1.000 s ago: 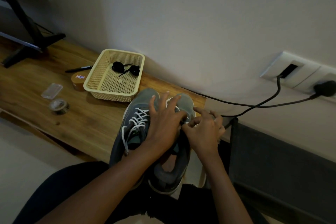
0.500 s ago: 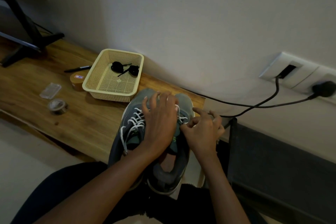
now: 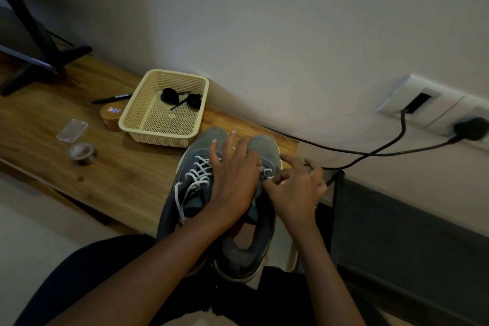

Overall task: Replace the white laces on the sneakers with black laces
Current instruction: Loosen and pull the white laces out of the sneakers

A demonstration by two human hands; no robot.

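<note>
Two grey sneakers stand side by side at the near edge of the wooden table, toes toward the wall. The left sneaker (image 3: 194, 164) shows its white laces (image 3: 197, 176). My left hand (image 3: 234, 174) lies flat with straight fingers across the right sneaker (image 3: 255, 233), pressing it down. My right hand (image 3: 293, 188) pinches that shoe's white lace (image 3: 266, 171) between thumb and finger. Two coiled black laces (image 3: 182, 98) lie in the cream basket (image 3: 132, 124).
On the wooden table (image 3: 127, 174) left of the basket are an orange round tin (image 3: 109, 116), a black pen (image 3: 112, 98), a clear plastic case (image 3: 71, 130) and a tape roll (image 3: 82, 152). A black cable (image 3: 370, 152) runs to wall sockets. A dark stand (image 3: 39, 42) sits far left.
My left hand has slid lower and flatter onto the right sneaker. My right hand has drawn the lace slightly to the right. The sneakers have stayed put.
</note>
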